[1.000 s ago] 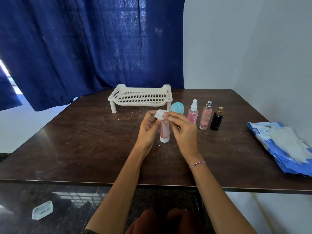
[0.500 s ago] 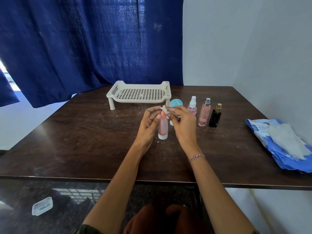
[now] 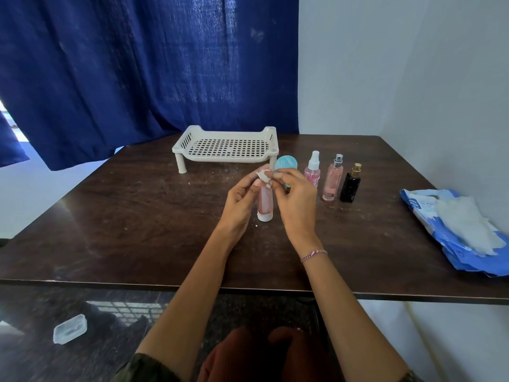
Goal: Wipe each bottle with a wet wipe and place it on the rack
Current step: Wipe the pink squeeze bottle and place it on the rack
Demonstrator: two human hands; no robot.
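A: Hands?
B: Left hand gripped the pink bottle; right hand pinched the wet wipe at its top.
A: Bottle where?
B: Upright, white cap down, over the table, in front of the rack, apart from it.

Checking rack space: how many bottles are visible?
5: pink tube between left hand and right hand; blue-topped bottle partly hidden behind them; rightward, small pink spray, taller pink spray, black bottle.

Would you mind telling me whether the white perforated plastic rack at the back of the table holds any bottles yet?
Empty: the white perforated plastic rack shows only its bare grid, with nothing standing on it.
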